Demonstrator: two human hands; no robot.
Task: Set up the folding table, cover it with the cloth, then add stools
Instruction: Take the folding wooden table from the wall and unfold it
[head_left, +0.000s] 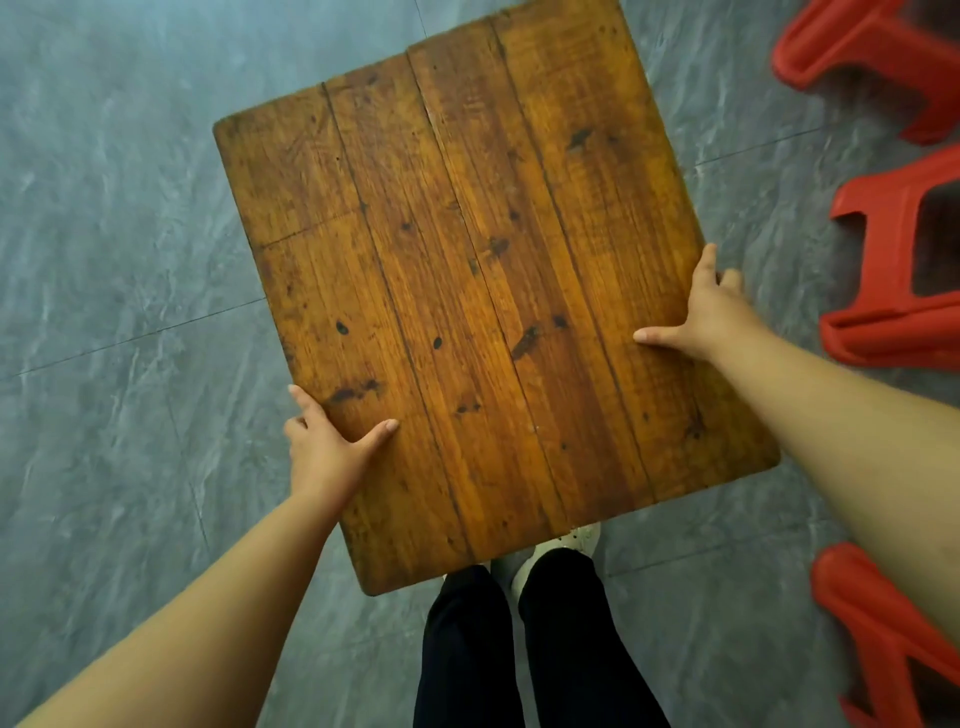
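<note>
We look straight down on the wooden desk (467, 291). Its top is made of four worn, amber planks marked with dark knots, and it sits skewed in the view, with its far end turned toward the left. Whatever is under the top is hidden, so we cannot tell whether the desk stands on the floor (104, 218) or is held above it. Our left grip (332, 441) grasps the desk's left edge near the near left corner. The thumb lies flat on the planks and the fingers wrap over the rim. Our right grip (701, 312) grasps the right edge about halfway along. Its thumb is pressed on the top, pointing inward, and its fingers hook over the side. Both bare forearms reach in from the bottom corners of the view. The floor is grey tile with a marbled pattern and thin joints. Just past the desk's near edge are our legs in black trousers (467, 654), and a pale shoe (584, 540) peeks out at that edge. To the right of the desk, apart from it, three red plastic stools stand in a row, each cut off by the frame. The far stool (852, 57) is beyond the desk's far right corner, the middle stool (878, 291) is level with our right grip, and the near stool (872, 639) is partly hidden behind our right forearm.
</note>
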